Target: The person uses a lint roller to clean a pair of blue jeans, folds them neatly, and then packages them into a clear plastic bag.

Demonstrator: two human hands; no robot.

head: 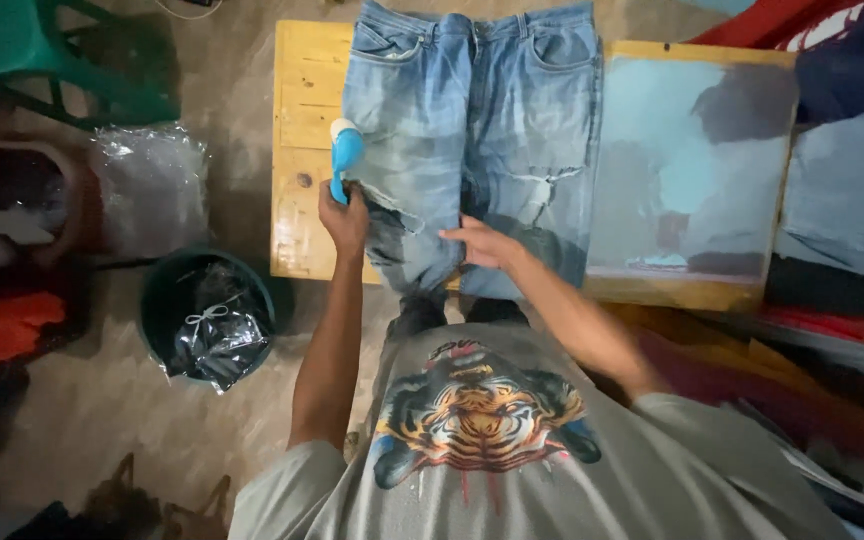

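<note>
one pair of blue jeans (472,130) lies on one wooden counter (302,120). one blue handheld tool (342,160) is over it. two hands show: the left hand (344,215) and the right hand (482,243). one framed screen (692,170) sits beside the jeans. on the floor: one dark green bucket (167,300), one clear plastic bag (152,185), one green chair (42,60).
</note>
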